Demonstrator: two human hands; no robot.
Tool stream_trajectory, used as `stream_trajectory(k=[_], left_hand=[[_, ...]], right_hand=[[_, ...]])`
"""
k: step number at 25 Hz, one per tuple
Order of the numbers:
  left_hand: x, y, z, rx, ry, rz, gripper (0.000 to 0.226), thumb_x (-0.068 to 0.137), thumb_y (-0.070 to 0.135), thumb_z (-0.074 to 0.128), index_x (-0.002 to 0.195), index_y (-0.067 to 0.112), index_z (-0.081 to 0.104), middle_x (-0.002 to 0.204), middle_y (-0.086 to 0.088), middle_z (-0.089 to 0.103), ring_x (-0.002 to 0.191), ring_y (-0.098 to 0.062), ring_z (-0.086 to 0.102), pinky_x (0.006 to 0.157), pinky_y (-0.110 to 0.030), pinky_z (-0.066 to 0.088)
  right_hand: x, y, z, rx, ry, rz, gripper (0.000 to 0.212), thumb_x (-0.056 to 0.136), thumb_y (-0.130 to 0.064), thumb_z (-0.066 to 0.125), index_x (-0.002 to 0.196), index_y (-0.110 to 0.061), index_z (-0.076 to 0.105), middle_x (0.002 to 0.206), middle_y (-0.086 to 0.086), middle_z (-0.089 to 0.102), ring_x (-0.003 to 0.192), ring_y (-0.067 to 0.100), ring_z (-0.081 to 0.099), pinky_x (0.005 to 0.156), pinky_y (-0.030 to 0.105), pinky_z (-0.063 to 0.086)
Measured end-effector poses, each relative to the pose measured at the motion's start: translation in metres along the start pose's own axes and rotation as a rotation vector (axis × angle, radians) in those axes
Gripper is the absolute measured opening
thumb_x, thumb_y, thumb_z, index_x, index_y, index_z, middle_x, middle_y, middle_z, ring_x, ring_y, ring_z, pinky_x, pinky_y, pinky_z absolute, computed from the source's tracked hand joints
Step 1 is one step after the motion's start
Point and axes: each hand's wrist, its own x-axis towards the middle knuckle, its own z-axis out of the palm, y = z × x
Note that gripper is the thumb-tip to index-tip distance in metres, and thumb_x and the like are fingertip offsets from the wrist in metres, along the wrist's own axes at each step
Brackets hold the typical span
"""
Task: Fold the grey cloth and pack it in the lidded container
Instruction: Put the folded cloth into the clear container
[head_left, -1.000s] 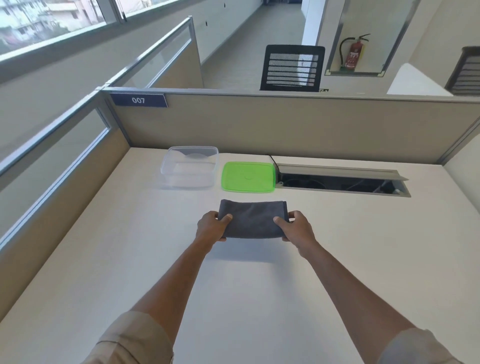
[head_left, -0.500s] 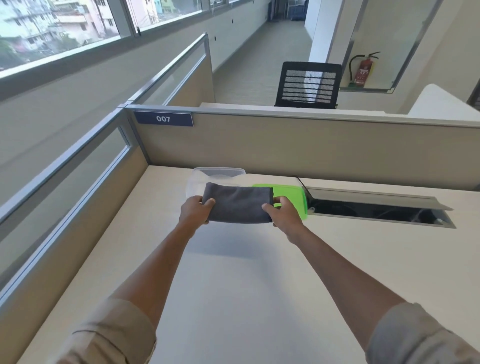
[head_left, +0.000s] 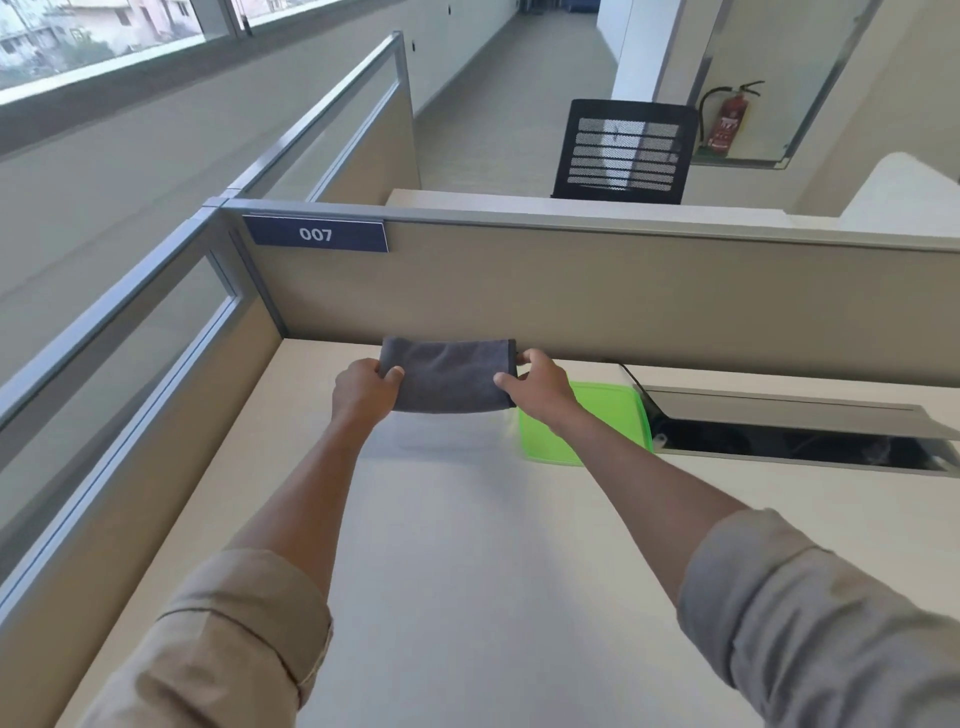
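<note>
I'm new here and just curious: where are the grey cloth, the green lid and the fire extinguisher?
grey cloth (head_left: 447, 374): head view, middle of folded face.
green lid (head_left: 608, 415): head view, bare top.
fire extinguisher (head_left: 730, 122): head view, red body.

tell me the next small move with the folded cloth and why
Probably lower it straight down and let go. The left hand and right hand each grip an end of the folded grey cloth, raised off the desk beside the green lid. The clear container is barely visible beneath it, so check alignment first.
</note>
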Motion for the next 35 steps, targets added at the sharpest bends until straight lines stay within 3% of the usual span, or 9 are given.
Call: stream_trajectory(k=[6, 11, 18, 24, 28, 35], left_hand=[[0.015, 0.006, 0.014, 0.155, 0.064, 0.061, 0.031, 0.094, 0.038, 0.052, 0.096, 0.009, 0.064, 0.086, -0.009, 0.061, 0.074, -0.03, 0.053, 0.062, -0.032, 0.04], [0.014, 0.006, 0.023, 0.331, 0.077, 0.102, 0.031, 0.093, 0.033, 0.053, 0.102, 0.005, 0.062, 0.1, -0.016, 0.066, 0.088, -0.035, 0.058, 0.066, -0.035, 0.041], [0.008, 0.009, 0.035, 0.617, 0.049, 0.204, 0.025, 0.096, 0.029, 0.054, 0.101, 0.007, 0.065, 0.103, -0.014, 0.069, 0.1, -0.032, 0.06, 0.072, -0.035, 0.039], [0.002, 0.01, 0.038, 0.6, 0.153, 0.302, 0.029, 0.085, 0.016, 0.071, 0.109, 0.01, 0.056, 0.102, -0.01, 0.063, 0.092, -0.031, 0.062, 0.076, -0.036, 0.044], [0.002, 0.009, 0.041, 0.784, 0.084, 0.295, 0.012, 0.089, 0.007, 0.059, 0.094, 0.014, 0.067, 0.098, -0.005, 0.067, 0.09, -0.026, 0.061, 0.076, -0.033, 0.042], [-0.003, 0.012, 0.044, 0.926, 0.053, 0.33, 0.02, 0.092, 0.007, 0.053, 0.099, 0.019, 0.067, 0.1, -0.001, 0.069, 0.098, -0.022, 0.057, 0.077, -0.031, 0.038]], right_hand=[[0.027, 0.007, 0.009, -0.19, 0.0, -0.034, 0.056, 0.086, -0.034, 0.067, 0.132, -0.011, 0.046, 0.117, 0.013, 0.066, 0.108, 0.032, 0.061, 0.089, 0.04, 0.05], [0.033, 0.005, 0.02, -0.467, 0.018, -0.159, 0.045, 0.086, -0.034, 0.064, 0.119, -0.011, 0.045, 0.11, 0.015, 0.065, 0.101, 0.039, 0.061, 0.074, 0.04, 0.048], [0.035, 0.007, 0.033, -0.714, -0.026, -0.232, 0.054, 0.088, -0.027, 0.065, 0.13, -0.007, 0.039, 0.109, 0.019, 0.066, 0.103, 0.038, 0.061, 0.068, 0.035, 0.04], [0.035, 0.011, 0.038, -0.771, 0.008, -0.276, 0.043, 0.085, -0.022, 0.069, 0.121, -0.009, 0.049, 0.113, 0.013, 0.065, 0.106, 0.035, 0.058, 0.071, 0.037, 0.042], [0.037, 0.017, 0.038, -0.862, -0.046, -0.297, 0.021, 0.092, -0.021, 0.061, 0.11, -0.01, 0.066, 0.119, 0.011, 0.06, 0.109, 0.034, 0.053, 0.075, 0.036, 0.042], [0.04, 0.016, 0.038, -0.907, -0.204, -0.254, 0.03, 0.099, -0.027, 0.05, 0.116, -0.009, 0.066, 0.128, 0.012, 0.055, 0.119, 0.034, 0.047, 0.087, 0.04, 0.043]])
